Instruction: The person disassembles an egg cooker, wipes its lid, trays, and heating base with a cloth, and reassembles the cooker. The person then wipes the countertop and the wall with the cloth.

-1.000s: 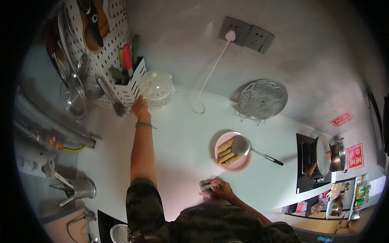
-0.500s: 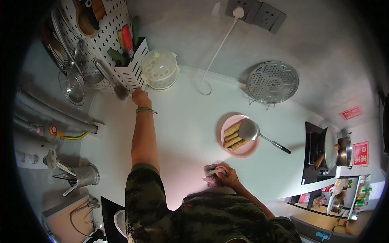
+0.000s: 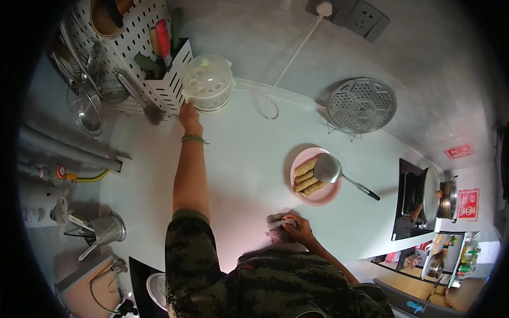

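At the lower left side of a clear-lidded egg steamer [image 3: 208, 79], my left hand [image 3: 190, 117] has its fingers drawn together on the base near the side handle; the fingertips are partly hidden. My right hand [image 3: 301, 229] is closed on a crumpled grey and pinkish cloth [image 3: 277, 222] close to my body on the white counter. Above the cloth stands a pink plate [image 3: 330, 199] with several browned rolls [image 3: 306, 185]. A metal spatula [image 3: 327, 168] rests over the plate, its black handle reaching out to the right.
A white pegboard rack [image 3: 170, 87] with knives and hanging utensils stands left of the steamer. On the right are a perforated steaming rack [image 3: 362, 106], leaning on the wall, and a hob [image 3: 403, 212] with pans. A utensil holder [image 3: 110, 229] lies at the left.
My left hand has moved from the rack's lower corner over to the steamer's side. The right hand stays on the cloth. The camera view has shifted slightly.
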`<state>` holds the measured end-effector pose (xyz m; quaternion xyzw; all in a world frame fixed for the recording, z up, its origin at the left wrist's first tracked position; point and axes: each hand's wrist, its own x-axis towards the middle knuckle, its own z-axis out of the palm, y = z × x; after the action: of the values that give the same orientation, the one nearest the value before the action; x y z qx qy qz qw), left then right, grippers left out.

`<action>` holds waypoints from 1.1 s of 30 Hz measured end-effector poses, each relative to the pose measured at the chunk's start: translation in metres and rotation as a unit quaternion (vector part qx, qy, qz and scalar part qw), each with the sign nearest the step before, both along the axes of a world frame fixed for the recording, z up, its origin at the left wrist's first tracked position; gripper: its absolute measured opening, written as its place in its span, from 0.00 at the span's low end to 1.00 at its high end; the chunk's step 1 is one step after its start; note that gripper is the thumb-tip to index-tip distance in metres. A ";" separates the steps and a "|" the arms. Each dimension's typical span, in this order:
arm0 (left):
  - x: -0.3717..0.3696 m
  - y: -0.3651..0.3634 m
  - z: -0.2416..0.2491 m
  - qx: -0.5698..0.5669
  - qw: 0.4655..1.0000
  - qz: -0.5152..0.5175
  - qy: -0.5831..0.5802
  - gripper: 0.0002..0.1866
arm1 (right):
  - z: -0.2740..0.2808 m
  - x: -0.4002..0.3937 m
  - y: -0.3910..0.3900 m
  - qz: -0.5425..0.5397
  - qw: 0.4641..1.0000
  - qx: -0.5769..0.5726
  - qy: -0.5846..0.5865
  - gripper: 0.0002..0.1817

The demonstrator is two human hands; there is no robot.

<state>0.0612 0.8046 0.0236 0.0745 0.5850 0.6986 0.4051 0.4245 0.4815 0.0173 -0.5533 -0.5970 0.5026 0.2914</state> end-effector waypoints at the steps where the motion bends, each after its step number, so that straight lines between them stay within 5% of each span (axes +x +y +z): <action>1: -0.001 0.003 -0.002 -0.011 1.000 0.009 0.006 0.10 | 0.000 0.000 0.000 0.003 1.000 -0.002 -0.007 0.14; 6: -0.004 0.005 -0.020 -0.049 0.998 -0.014 0.047 0.10 | -0.002 0.001 -0.001 0.004 1.000 0.012 -0.013 0.14; 10: 0.008 0.006 -0.007 -0.046 0.995 0.032 -0.083 0.14 | 0.001 0.000 0.000 0.000 1.000 -0.003 -0.014 0.13; 22: 0.010 0.016 -0.014 -0.035 0.995 0.072 0.059 0.11 | 0.001 -0.001 0.000 -0.006 1.000 -0.012 0.002 0.12; 33: 0.011 0.007 -0.012 -0.079 0.995 0.049 0.034 0.11 | -0.003 0.001 -0.002 -0.012 1.000 -0.007 0.005 0.14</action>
<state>0.0722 0.8116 0.0121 0.0374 0.6543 0.6665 0.3553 0.4253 0.4800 0.0139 -0.5599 -0.5853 0.5058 0.2966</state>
